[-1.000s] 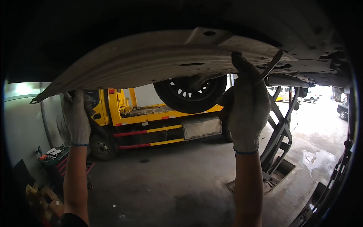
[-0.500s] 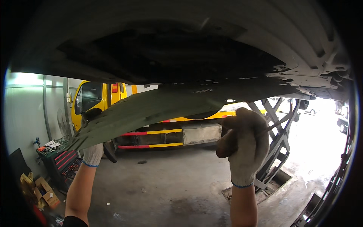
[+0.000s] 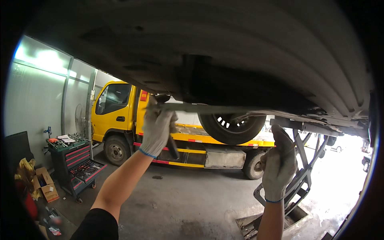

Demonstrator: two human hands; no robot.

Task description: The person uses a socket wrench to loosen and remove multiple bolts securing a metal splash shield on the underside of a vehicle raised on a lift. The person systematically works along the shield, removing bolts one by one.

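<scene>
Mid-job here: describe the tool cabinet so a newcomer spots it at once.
Find the yellow truck, then look left of its front wheel, before the pale wall. There stands a dark cabinet on small wheels. Unlike the cardboard box beside it, it has red-edged drawers, one pulled out and full of tools.

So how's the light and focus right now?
In the head view, glare washes out the floor on the right and brightens the wall; the car underside overhead sits in shadow; the panel at the left hand looks slightly smeared; edges curve near the rim.
</scene>
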